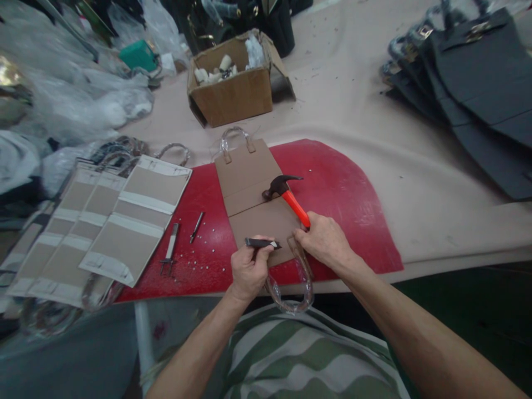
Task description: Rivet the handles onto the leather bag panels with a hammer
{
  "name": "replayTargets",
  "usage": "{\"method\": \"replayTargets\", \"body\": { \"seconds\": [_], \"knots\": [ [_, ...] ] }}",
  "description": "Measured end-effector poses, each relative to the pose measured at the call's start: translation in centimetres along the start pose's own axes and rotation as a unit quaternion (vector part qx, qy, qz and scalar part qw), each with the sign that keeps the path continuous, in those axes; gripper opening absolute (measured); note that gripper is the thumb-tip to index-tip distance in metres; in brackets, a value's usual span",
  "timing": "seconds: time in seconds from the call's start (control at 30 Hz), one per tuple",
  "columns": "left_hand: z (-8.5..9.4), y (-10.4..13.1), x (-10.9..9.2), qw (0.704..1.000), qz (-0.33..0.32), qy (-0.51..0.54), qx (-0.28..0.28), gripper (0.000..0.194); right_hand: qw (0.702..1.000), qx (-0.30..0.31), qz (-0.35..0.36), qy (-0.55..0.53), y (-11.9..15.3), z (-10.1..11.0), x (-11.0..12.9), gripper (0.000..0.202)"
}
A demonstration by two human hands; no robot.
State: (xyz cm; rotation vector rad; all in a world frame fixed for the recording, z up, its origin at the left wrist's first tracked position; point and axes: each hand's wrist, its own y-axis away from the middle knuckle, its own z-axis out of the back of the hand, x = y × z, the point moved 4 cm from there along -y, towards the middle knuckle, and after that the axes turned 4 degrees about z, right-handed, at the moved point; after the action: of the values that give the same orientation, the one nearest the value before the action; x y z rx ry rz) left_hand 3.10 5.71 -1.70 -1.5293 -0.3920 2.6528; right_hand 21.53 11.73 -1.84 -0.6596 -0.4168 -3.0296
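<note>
My right hand (326,238) is closed around the orange handle of a claw hammer (296,208), whose dark head lies over a tan bag panel (253,183). Pinched in my left hand (251,266) is a dark metal punch-like tool (261,243), held nearly level above the panel's near part. A plastic-wrapped handle (293,307) loops off the panel's near end, between my wrists. The far end carries another wrapped handle (235,133). Beneath the panel is a red mat (341,194).
On the mat's left lie a pronged punch (170,246), a thin metal rod (197,227) and small white bits. Several tan panels (137,216) overlap at left. A cardboard box (233,97) stands behind; dark bag panels (477,83) are stacked at right, plastic wrapping (83,83) at far left.
</note>
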Motion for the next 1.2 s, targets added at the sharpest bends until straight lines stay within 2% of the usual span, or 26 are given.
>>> {"method": "replayTargets", "body": {
  "seconds": [0.6,1.2],
  "knots": [
    [-0.20,0.42,0.58,1.000,0.026,0.011,-0.006,0.013,1.000,0.012,0.000,0.002,0.11,-0.02,-0.04,0.025],
    [-0.06,0.51,0.54,1.000,0.007,-0.002,-0.001,0.013,1.000,0.005,0.003,-0.002,0.05,-0.05,-0.10,0.022]
  ]
}}
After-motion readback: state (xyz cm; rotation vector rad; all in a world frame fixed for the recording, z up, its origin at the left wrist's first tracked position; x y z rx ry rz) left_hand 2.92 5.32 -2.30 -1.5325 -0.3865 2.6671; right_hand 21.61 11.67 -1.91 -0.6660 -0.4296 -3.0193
